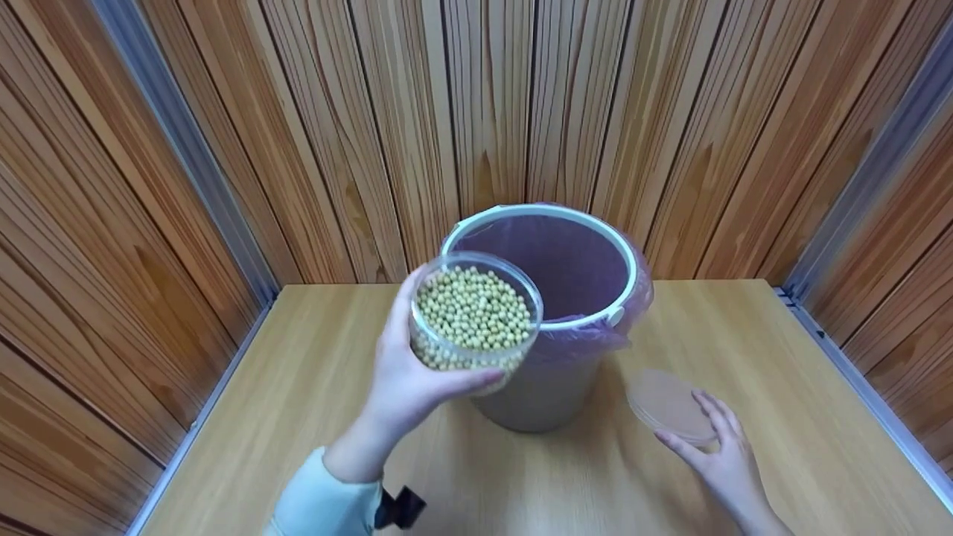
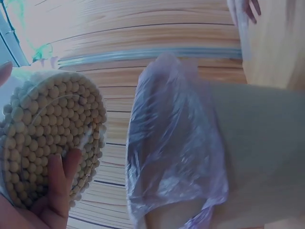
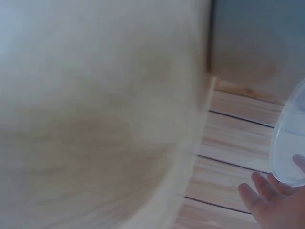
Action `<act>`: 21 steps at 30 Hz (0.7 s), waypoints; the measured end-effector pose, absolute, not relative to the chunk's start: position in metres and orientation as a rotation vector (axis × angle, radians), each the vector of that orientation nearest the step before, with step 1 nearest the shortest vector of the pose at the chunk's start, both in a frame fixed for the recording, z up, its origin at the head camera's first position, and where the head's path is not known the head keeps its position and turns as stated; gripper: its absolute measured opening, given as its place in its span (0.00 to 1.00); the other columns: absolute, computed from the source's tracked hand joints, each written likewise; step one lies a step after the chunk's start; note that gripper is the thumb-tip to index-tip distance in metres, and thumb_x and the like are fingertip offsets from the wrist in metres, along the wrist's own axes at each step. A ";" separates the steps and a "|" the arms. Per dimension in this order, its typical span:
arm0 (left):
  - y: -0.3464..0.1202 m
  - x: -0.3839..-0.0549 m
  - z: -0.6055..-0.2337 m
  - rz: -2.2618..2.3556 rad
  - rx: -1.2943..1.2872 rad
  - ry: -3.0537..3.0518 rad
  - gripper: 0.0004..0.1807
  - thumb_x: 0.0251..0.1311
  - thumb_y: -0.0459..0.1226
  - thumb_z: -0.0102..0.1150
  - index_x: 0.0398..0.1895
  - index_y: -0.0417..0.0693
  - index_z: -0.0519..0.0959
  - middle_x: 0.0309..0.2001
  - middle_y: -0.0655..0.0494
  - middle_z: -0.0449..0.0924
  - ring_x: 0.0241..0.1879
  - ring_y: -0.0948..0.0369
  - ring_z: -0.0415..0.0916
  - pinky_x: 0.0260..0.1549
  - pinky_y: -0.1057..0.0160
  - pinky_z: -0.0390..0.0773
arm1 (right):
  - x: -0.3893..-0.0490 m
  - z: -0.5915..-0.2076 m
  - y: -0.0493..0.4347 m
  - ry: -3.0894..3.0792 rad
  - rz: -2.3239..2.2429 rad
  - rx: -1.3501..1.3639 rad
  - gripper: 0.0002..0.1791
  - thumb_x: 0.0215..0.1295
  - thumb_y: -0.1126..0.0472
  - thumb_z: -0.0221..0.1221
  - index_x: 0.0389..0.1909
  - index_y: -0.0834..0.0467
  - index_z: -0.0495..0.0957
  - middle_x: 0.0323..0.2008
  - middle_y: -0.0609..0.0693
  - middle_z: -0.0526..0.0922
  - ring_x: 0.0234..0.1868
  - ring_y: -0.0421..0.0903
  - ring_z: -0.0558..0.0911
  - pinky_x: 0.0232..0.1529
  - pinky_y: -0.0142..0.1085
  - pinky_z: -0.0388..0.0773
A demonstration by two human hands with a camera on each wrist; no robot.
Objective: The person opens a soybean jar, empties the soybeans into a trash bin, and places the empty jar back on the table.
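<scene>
My left hand [image 1: 398, 383] grips a clear round tub [image 1: 533, 327] almost full of pale round beans [image 1: 474, 309]. The tub has no lid on and is held in front of the left side of a bucket's rim. In the left wrist view, the beans [image 2: 52, 124] show through the tub's base, with fingertips against it. Low on the right, my right hand [image 1: 726, 454] pinches a translucent round lid [image 1: 666, 406] between thumb and fingers. The same lid [image 3: 290, 138] is partly cut off at the right wrist view's edge.
A light bucket [image 1: 536, 402] with a white rim stands on the wooden table [image 1: 320, 357]. Its thin purple bag liner [image 1: 636, 320] folds over the rim; the bucket's floor is hidden. Wood-panelled walls [image 1: 491, 112] enclose the back and sides.
</scene>
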State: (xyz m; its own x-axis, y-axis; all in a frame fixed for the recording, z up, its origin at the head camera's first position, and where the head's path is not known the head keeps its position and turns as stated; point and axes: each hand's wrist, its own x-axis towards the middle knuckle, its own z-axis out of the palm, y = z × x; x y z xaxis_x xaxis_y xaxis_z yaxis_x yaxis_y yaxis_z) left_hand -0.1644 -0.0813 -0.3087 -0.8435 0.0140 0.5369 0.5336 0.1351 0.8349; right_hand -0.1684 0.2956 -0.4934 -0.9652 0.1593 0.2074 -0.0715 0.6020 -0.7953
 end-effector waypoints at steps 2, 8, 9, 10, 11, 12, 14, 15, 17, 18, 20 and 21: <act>-0.082 -0.169 -0.304 -1.711 -0.504 -2.052 0.63 0.20 0.45 0.82 0.68 0.60 0.56 0.61 0.61 0.65 0.58 0.61 0.66 0.57 0.58 0.68 | -0.172 -0.498 0.300 -2.582 1.257 -0.100 0.46 0.50 0.49 0.68 0.68 0.59 0.58 0.67 0.62 0.55 0.64 0.66 0.59 0.55 0.68 0.54; -0.081 -0.186 -0.291 -1.564 -0.422 -2.166 0.64 0.19 0.53 0.80 0.68 0.61 0.55 0.60 0.63 0.64 0.57 0.63 0.66 0.56 0.58 0.69 | -0.183 -0.508 0.310 -2.664 1.192 -0.166 0.48 0.50 0.45 0.66 0.68 0.60 0.56 0.68 0.65 0.53 0.64 0.70 0.55 0.57 0.67 0.52; -0.081 -0.189 -0.290 -1.540 -0.405 -2.185 0.64 0.19 0.55 0.80 0.68 0.62 0.55 0.60 0.63 0.64 0.57 0.63 0.66 0.56 0.57 0.69 | -0.185 -0.510 0.312 -2.690 1.190 -0.174 0.49 0.51 0.43 0.65 0.69 0.61 0.55 0.68 0.65 0.52 0.65 0.71 0.54 0.57 0.67 0.51; -0.080 -0.192 -0.288 -1.520 -0.392 -2.201 0.65 0.18 0.56 0.79 0.68 0.61 0.55 0.60 0.63 0.63 0.57 0.63 0.66 0.56 0.57 0.68 | -0.186 -0.511 0.313 -2.711 1.192 -0.180 0.50 0.51 0.43 0.65 0.69 0.61 0.54 0.68 0.66 0.51 0.65 0.72 0.52 0.58 0.67 0.51; -0.080 -0.195 -0.287 -1.504 -0.385 -2.216 0.65 0.18 0.57 0.79 0.69 0.61 0.54 0.60 0.62 0.63 0.57 0.63 0.65 0.56 0.56 0.68 | -0.188 -0.512 0.314 -2.731 1.198 -0.182 0.50 0.51 0.42 0.64 0.69 0.61 0.53 0.68 0.66 0.50 0.65 0.72 0.51 0.58 0.67 0.50; -0.080 -0.197 -0.286 -1.485 -0.370 -2.236 0.65 0.18 0.58 0.78 0.69 0.62 0.54 0.61 0.62 0.63 0.57 0.63 0.65 0.56 0.56 0.68 | -0.190 -0.513 0.315 -2.749 1.205 -0.186 0.51 0.52 0.41 0.64 0.69 0.61 0.53 0.69 0.66 0.49 0.65 0.72 0.50 0.58 0.67 0.49; -0.078 -0.202 -0.284 -1.445 -0.342 -2.276 0.66 0.17 0.61 0.77 0.69 0.62 0.53 0.61 0.61 0.62 0.57 0.62 0.65 0.56 0.55 0.67 | -0.193 -0.516 0.317 -2.770 1.223 -0.184 0.51 0.52 0.40 0.63 0.69 0.62 0.52 0.69 0.67 0.48 0.66 0.72 0.49 0.59 0.67 0.48; -0.078 -0.205 -0.284 -1.425 -0.328 -2.295 0.67 0.17 0.62 0.76 0.70 0.61 0.53 0.62 0.60 0.62 0.58 0.62 0.64 0.56 0.54 0.67 | -0.194 -0.518 0.318 -2.776 1.231 -0.180 0.51 0.52 0.40 0.63 0.69 0.62 0.52 0.68 0.67 0.48 0.66 0.72 0.48 0.59 0.67 0.48; -0.076 -0.209 -0.283 -1.391 -0.315 -2.330 0.69 0.16 0.64 0.75 0.70 0.60 0.52 0.62 0.59 0.62 0.58 0.61 0.64 0.57 0.53 0.67 | -0.197 -0.521 0.319 -2.778 1.251 -0.165 0.51 0.52 0.41 0.64 0.69 0.62 0.53 0.68 0.67 0.48 0.66 0.71 0.49 0.60 0.66 0.48; -0.075 -0.212 -0.282 -1.372 -0.304 -2.348 0.69 0.16 0.65 0.74 0.70 0.60 0.51 0.62 0.58 0.61 0.58 0.61 0.64 0.57 0.53 0.67 | -0.198 -0.523 0.319 -2.776 1.266 -0.155 0.51 0.52 0.41 0.64 0.69 0.63 0.52 0.68 0.67 0.48 0.65 0.70 0.52 0.60 0.66 0.49; -0.073 -0.217 -0.282 -1.341 -0.294 -2.369 0.70 0.15 0.66 0.73 0.70 0.59 0.51 0.63 0.58 0.61 0.59 0.60 0.64 0.57 0.53 0.67 | -0.200 -0.527 0.319 -2.768 1.300 -0.131 0.50 0.53 0.42 0.64 0.69 0.64 0.52 0.68 0.68 0.48 0.63 0.70 0.58 0.59 0.65 0.51; -0.071 -0.220 -0.281 -1.330 -0.293 -2.376 0.70 0.15 0.67 0.73 0.70 0.59 0.51 0.63 0.58 0.61 0.59 0.60 0.64 0.57 0.53 0.67 | -0.201 -0.529 0.320 -2.766 1.320 -0.120 0.50 0.53 0.43 0.64 0.69 0.65 0.52 0.68 0.68 0.48 0.62 0.69 0.60 0.59 0.65 0.52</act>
State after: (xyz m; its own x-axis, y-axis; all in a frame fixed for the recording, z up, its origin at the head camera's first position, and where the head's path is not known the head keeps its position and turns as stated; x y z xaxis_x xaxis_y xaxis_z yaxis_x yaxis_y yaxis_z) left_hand -0.2195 -0.0714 -0.2814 -0.8979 -0.0125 0.4401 0.3686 0.5254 0.7669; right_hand -0.2007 0.3197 -0.5286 -0.9942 0.1025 0.0334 0.0385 0.6271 -0.7780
